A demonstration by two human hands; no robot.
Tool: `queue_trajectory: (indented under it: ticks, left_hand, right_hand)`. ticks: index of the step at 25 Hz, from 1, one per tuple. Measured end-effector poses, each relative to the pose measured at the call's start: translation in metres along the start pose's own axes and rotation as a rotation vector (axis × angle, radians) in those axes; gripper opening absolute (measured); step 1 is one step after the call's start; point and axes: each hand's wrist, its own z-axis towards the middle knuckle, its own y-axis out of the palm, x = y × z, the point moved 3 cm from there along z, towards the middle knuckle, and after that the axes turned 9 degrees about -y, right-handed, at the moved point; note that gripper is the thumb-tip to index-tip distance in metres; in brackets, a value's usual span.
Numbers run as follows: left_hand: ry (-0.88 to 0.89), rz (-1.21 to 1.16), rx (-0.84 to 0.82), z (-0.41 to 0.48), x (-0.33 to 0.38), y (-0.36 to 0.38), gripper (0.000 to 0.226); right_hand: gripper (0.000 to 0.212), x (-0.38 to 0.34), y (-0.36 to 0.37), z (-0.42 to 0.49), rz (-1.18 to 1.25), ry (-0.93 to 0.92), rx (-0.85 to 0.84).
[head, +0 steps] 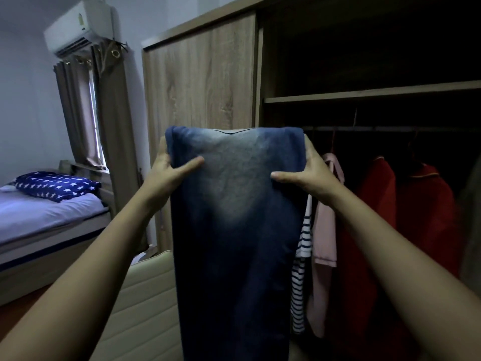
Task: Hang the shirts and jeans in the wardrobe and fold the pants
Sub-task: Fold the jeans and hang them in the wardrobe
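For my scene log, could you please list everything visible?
jeans: one, faded blue, held before wardrobe
wardrobe: one, wood, open
striped shirt: one, navy-white, hanging inside
pink garment: one, hanging inside
red garments: two, hanging inside
bed: one, pale sheet, left
pillow: one, star-print blue, on bed
air conditioner: one, white, upper left
curtains: two, brown, at window
chair: one, cream, below jeans
left hand: grips jeans' left edge
right hand: grips jeans' right edge

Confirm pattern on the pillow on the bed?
Dark blue with white stars. The pillow lies at the head of the bed, clearest in the head view.
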Motion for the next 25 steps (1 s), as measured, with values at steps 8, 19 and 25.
queue_trajectory:
  ticks: [8,19,25]
  left_hand:
    - [0.243,-0.074,0.149,0.014,0.026,0.011,0.032]
    - [-0.129,0.414,0.261,0.030,0.020,-0.021,0.033]
    - [-0.609,-0.624,-0.110,-0.035,-0.053,-0.019,0.060]
  right_hand:
    - [0.067,-0.001,-0.015,0.004,0.248,-0.076,0.220]
    - [0.033,0.047,0.059,-0.019,0.526,0.359,0.219]
    - [0.015,0.047,0.061,-0.002,0.577,0.611,0.049]
